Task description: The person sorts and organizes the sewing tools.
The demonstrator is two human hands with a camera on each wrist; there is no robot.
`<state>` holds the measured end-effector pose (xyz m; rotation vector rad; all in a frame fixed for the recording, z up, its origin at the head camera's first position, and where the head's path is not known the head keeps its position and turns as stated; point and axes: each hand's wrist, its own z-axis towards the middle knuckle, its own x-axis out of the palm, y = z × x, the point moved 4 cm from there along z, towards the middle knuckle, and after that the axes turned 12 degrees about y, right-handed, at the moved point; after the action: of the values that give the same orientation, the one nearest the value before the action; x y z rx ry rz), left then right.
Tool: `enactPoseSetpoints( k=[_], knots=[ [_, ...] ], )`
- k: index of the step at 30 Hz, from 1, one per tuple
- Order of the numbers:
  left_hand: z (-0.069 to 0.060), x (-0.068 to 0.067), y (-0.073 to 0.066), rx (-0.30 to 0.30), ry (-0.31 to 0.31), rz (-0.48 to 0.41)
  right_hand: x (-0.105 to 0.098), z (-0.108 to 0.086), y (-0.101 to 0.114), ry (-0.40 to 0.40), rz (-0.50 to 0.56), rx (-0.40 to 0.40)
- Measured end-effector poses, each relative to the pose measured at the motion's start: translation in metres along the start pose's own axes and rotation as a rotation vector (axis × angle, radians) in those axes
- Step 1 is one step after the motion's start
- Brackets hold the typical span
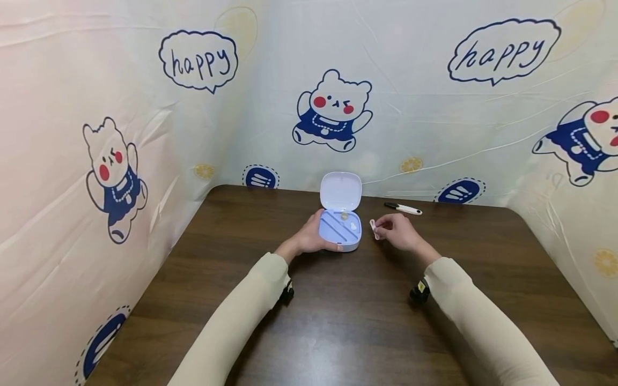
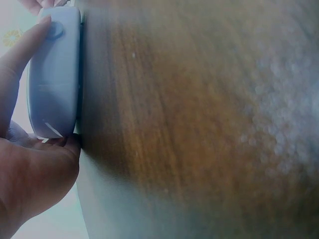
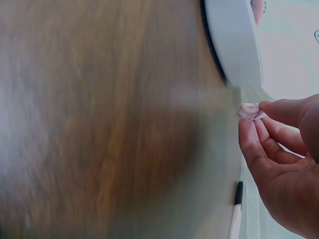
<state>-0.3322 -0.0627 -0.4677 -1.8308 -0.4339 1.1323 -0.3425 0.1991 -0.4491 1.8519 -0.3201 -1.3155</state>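
Observation:
A light-blue hinged case (image 1: pixel 338 246) sits on the table with its lid (image 1: pixel 340 191) raised at the back. Diagonal dividers split its inside, where a small yellowish piece (image 1: pixel 344 216) and a small white piece (image 1: pixel 353 226) lie. My left hand (image 1: pixel 309 236) grips the case's left side, the thumb reaching along the front near a round latch (image 2: pixel 55 30). Just right of the case, my right hand (image 1: pixel 398 231) pinches a small, oblong white-and-pink item (image 1: pixel 373 229) between thumb and fingertips. In the right wrist view this item (image 3: pixel 249 112) looks thin-walled; its kind is unclear.
A black-and-white pen-like tool (image 1: pixel 403 208) lies behind my right hand, near the back edge of the dark wooden table (image 1: pixel 347 321). Light fabric (image 1: pixel 270 107) printed with bears and words hangs around the back and sides.

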Motion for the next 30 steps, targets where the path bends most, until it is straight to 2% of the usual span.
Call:
enactPoseSetpoints(
  k=[9, 14, 21, 30],
  knots=[
    [0.000, 0.000, -0.002, 0.011, 0.000, 0.001, 0.015, 0.004, 0.027, 0.013, 0.057, -0.103],
    [0.001, -0.002, -0.002, 0.012, -0.001, 0.004, 0.020, 0.006, 0.041, 0.012, 0.022, -0.110],
    [-0.001, -0.001, -0.001, 0.014, 0.000, 0.005, 0.021, 0.006, 0.046, 0.016, 0.032, -0.096],
    [-0.001, 0.000, -0.001, 0.018, 0.000, 0.009, 0.026, 0.011, 0.063, -0.020, 0.007, -0.153]
  ],
)
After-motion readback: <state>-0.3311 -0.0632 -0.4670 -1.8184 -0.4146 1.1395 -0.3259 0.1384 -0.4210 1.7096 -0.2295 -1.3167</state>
